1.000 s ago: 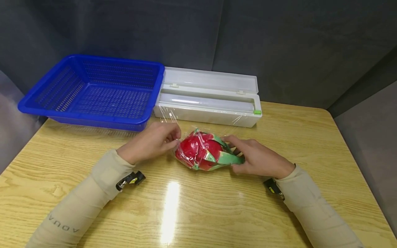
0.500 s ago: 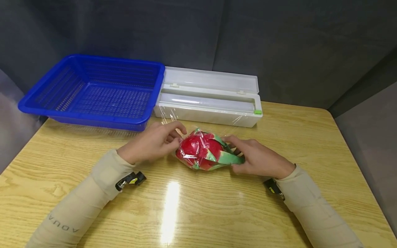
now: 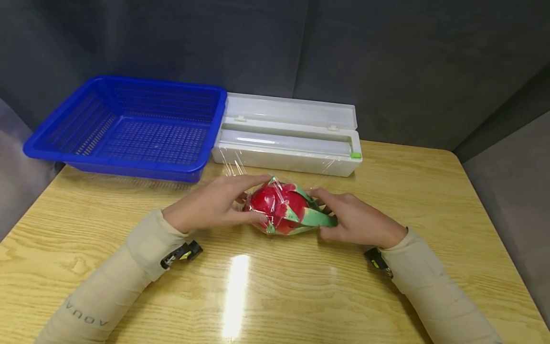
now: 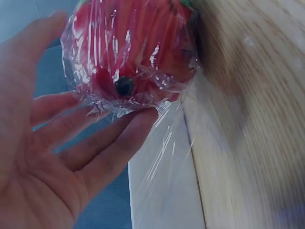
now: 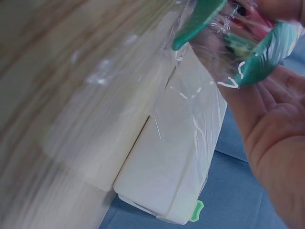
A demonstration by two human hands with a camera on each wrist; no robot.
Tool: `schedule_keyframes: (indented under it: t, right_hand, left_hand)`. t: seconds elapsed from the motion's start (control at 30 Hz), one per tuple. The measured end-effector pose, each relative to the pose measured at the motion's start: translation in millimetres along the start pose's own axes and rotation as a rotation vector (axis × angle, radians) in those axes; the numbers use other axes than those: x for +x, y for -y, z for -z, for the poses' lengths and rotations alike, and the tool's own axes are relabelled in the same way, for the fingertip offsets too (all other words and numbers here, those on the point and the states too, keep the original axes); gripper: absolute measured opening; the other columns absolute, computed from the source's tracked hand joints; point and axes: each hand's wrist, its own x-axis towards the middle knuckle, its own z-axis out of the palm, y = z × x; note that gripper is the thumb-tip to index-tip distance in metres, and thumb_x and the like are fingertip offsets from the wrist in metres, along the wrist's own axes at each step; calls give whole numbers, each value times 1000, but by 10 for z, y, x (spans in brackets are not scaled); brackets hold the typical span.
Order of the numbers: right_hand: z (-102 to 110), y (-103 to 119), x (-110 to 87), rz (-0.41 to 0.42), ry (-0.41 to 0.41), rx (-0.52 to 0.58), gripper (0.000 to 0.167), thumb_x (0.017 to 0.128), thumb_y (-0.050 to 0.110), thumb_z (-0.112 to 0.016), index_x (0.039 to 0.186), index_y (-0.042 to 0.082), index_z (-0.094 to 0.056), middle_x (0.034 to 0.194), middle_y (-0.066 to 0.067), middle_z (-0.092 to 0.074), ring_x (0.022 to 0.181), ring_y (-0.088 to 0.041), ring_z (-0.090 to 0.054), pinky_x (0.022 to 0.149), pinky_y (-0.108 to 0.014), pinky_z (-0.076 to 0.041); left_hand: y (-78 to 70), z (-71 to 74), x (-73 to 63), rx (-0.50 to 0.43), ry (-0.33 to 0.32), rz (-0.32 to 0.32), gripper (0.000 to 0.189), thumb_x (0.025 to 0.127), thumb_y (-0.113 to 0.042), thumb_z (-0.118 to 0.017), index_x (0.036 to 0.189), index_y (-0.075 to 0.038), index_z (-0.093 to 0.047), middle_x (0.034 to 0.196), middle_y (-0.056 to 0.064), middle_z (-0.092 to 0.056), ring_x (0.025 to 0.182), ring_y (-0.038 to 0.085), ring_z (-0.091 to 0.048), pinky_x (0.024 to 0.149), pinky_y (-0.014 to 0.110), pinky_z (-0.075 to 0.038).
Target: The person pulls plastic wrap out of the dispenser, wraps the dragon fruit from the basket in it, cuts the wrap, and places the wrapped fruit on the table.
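A red dragon fruit [image 3: 281,205] with green scales lies on the table, clear plastic wrap [image 4: 143,71] around it. My left hand [image 3: 216,203] is at its rounded end, thumb and forefinger spread to either side. In the left wrist view, the fairly straight fingers [image 4: 136,129] touch the wrapped end, and the palm stands away from it. My right hand [image 3: 354,217] holds the opposite end by the green scales [image 5: 267,55], with thumb and fingers on either side. Film stretches from the fruit back to a white wrap dispenser [image 3: 288,160].
The dispenser's lid [image 3: 296,112] is raised, and a film roll [image 3: 285,142] lies inside. A green tab [image 3: 355,155] sits at its right end. Left of it stands a blue plastic basket [image 3: 129,165]. Wooden table [image 3: 292,296] extends in front; a dark curtain [image 3: 386,71] hangs behind.
My left hand has gone from pinching at the film by the fruit's left end to spreading its thumb and forefinger along that end. My right hand and the fruit have barely moved.
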Motion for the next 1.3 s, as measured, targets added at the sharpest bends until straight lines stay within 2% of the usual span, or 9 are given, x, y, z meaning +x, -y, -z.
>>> schedule_keyframes:
  t: [0.1,0.23,0.37,0.47,0.6,0.73,0.87,1.07,1.3]
  right_hand:
    - [-4,-4,3,-2,1,-5,74,80,16,-75,148,16,-44,126,-6,-73,103,-15,-71,89,-36,-60]
    - [-8,-8,0,3,-1,-22,75,81,17,-75,149,15,-44,123,-7,-74,102,-14,-71,87,-35,-60]
    - [-4,-5,-4,14,-10,-48,76,81,18,-76,150,11,-44,120,-7,-75,96,-11,-69,85,-33,-60]
    - [2,0,0,24,-18,-62,77,82,18,-76,151,6,-46,122,-8,-74,90,-10,-66,82,-30,-59]
    - [5,1,6,37,-19,-62,76,83,17,-75,152,0,-47,120,-9,-74,81,-9,-61,74,-24,-55]
    - [5,-2,8,34,-15,-45,75,84,16,-72,151,-1,-46,106,-5,-74,71,-6,-56,65,-20,-50]
    - [4,-1,6,17,1,-28,75,84,16,-71,152,-1,-45,86,1,-68,60,-3,-50,55,-20,-46]
    - [9,0,-5,4,10,-10,76,83,15,-70,153,0,-45,74,6,-61,55,0,-46,50,-20,-43]
    - [9,-16,-5,13,11,1,76,84,15,-70,154,1,-44,72,7,-60,51,2,-44,48,-20,-42]
  left_hand:
    - [-32,4,-3,22,11,8,94,83,-55,-82,157,-13,-44,136,8,-70,95,12,-74,85,31,-62]
    - [-47,6,-9,37,25,1,99,76,-46,-89,156,-10,-44,132,8,-72,85,12,-67,78,26,-60]
    - [-36,8,-12,73,46,-5,97,77,-38,-91,157,-10,-43,104,3,-76,70,8,-60,64,19,-54]
    - [-18,6,-15,91,47,1,94,80,-39,-89,157,-10,-43,94,3,-77,70,6,-65,61,17,-53]
    - [5,3,-10,54,45,12,91,82,-39,-86,156,-7,-43,116,11,-78,88,16,-78,71,21,-61]
    - [14,8,2,20,55,31,87,84,-39,-84,153,-3,-44,133,16,-72,103,25,-78,83,31,-64]
    - [14,12,3,16,59,28,81,86,-42,-82,150,-5,-50,128,13,-74,103,23,-78,85,33,-64]
    - [9,21,-3,57,63,17,83,86,-47,-79,153,-8,-49,115,4,-77,81,8,-70,75,25,-61]
    - [1,34,-4,58,74,28,79,87,-45,-79,150,-5,-53,125,9,-76,94,12,-75,86,32,-63]
